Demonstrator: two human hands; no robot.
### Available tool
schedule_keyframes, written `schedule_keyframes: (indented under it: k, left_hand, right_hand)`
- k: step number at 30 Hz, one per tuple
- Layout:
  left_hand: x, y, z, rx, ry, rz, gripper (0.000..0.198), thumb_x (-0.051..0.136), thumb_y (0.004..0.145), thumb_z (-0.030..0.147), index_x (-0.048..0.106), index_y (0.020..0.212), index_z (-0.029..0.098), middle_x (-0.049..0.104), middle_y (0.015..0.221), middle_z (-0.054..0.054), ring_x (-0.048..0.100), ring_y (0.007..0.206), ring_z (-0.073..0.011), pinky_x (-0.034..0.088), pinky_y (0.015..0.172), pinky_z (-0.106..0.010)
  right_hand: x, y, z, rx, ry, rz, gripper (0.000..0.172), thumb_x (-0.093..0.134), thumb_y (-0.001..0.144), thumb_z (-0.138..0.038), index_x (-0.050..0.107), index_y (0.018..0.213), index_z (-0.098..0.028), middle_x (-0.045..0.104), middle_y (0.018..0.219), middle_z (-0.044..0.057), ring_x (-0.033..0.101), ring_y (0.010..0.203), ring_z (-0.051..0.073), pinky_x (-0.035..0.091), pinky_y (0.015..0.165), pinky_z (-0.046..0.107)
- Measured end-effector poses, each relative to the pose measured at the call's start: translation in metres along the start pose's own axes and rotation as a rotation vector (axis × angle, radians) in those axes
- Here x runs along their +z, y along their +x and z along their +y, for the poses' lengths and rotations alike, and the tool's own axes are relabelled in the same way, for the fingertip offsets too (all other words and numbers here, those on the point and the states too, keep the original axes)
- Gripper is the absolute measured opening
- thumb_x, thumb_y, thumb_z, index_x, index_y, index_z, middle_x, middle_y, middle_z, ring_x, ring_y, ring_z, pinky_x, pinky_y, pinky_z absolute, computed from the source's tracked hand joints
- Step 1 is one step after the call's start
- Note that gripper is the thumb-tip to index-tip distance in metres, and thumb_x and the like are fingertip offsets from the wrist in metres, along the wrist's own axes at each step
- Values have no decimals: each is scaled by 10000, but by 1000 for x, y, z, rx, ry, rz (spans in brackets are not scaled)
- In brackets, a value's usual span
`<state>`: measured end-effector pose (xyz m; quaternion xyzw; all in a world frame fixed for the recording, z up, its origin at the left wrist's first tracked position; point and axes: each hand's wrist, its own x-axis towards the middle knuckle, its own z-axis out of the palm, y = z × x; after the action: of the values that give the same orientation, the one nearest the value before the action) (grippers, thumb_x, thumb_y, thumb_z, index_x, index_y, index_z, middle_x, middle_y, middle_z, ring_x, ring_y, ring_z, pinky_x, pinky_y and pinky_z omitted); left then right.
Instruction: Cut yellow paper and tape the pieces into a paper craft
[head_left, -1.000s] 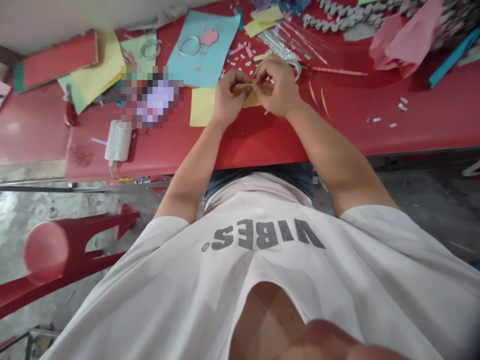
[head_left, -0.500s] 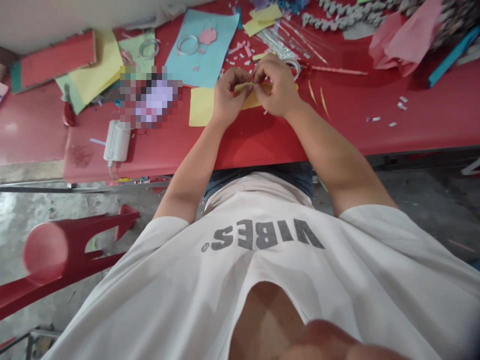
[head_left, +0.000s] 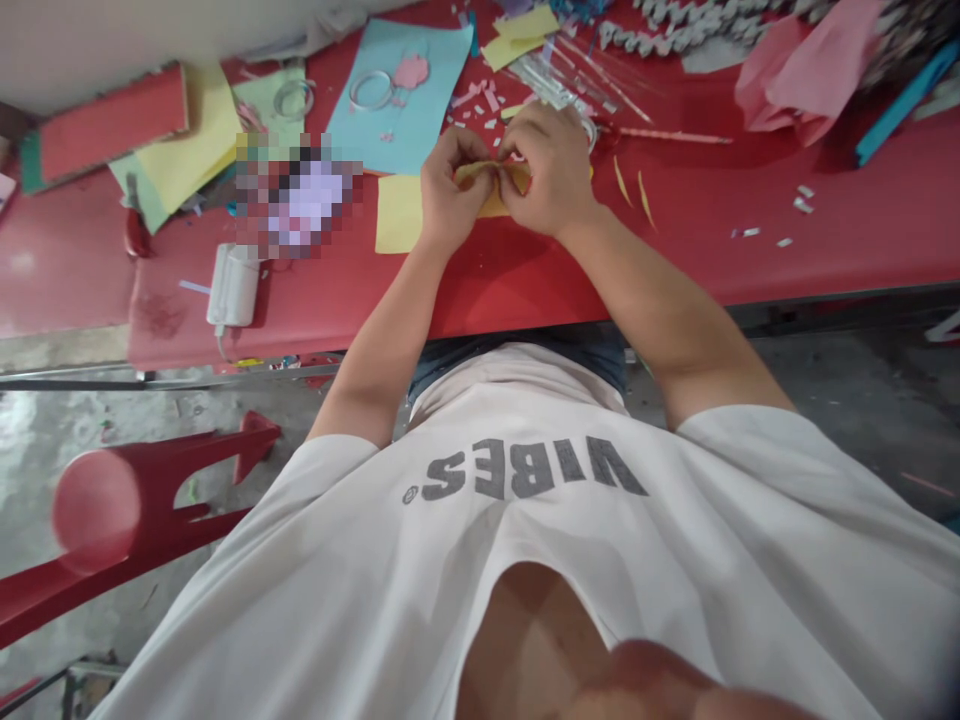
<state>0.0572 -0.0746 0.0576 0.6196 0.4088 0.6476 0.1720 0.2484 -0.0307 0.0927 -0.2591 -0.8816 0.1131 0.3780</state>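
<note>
A small piece of yellow paper (head_left: 493,206) is pinched between both hands above the red table. My left hand (head_left: 454,195) grips its left part, thumb and fingers pressed together. Close beside it, my right hand (head_left: 553,170) pinches the same paper near the middle, the fingertips of both hands almost meeting. The fingers hide much of the paper. Partly behind my left wrist lies a flat yellow sheet (head_left: 397,214). Two thin yellow slivers (head_left: 645,200) rest to the right of my right hand.
On the red table (head_left: 750,230) are a blue sheet (head_left: 409,65) with a tape roll (head_left: 371,90), a white device (head_left: 232,285) with a cable, a pixelated phone-like patch (head_left: 311,200), pink crepe paper (head_left: 814,80) and paper scraps. A red stool (head_left: 97,500) stands at lower left.
Both hands have shifted slightly, the fingertips working along the yellow paper and its upper edge bending more. Both still hold it. The view has moved a little.
</note>
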Motion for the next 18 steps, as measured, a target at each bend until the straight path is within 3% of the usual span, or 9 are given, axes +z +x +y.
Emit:
schedule_keyframes:
  k: [3,5,9,14,18]
  left_hand:
    - [-2,1,5,-41,95,-56,148,631,847,400,677,974,462,727,948,-20,615,944,-314,462,815,-506]
    - [-3,2,6,-72,119,-43,188,605,853,432,672,1017,495,754,1016,-17,620,996,-324,463,862,-521]
    - [0,5,-1,-148,-24,81,161,732,771,481,676,917,520,763,954,33,655,892,-297,489,821,-500]
    - [2,8,-16,-213,-162,65,302,839,655,499,720,924,565,791,915,87,723,891,-288,540,807,-493]
    - [-2,7,-15,-221,-98,92,273,843,686,475,723,925,528,786,874,74,719,870,-283,551,820,-495]
  right_hand:
    - [1,-1,0,24,18,48,264,689,923,-365,557,1116,-487,691,1176,-22,580,1149,344,408,1055,678]
    - [3,-1,1,46,132,76,314,703,904,-332,557,1138,-482,706,1133,-41,611,1095,316,430,1046,628]
    - [9,1,5,104,394,97,303,696,908,-310,567,1141,-454,688,1053,-57,657,948,243,522,890,479]
    - [17,3,14,107,458,106,359,769,847,-310,565,1119,-424,644,936,-72,598,813,199,492,781,403]
    - [17,3,11,129,418,77,357,759,840,-333,550,1121,-405,665,998,-65,613,843,196,513,801,396]
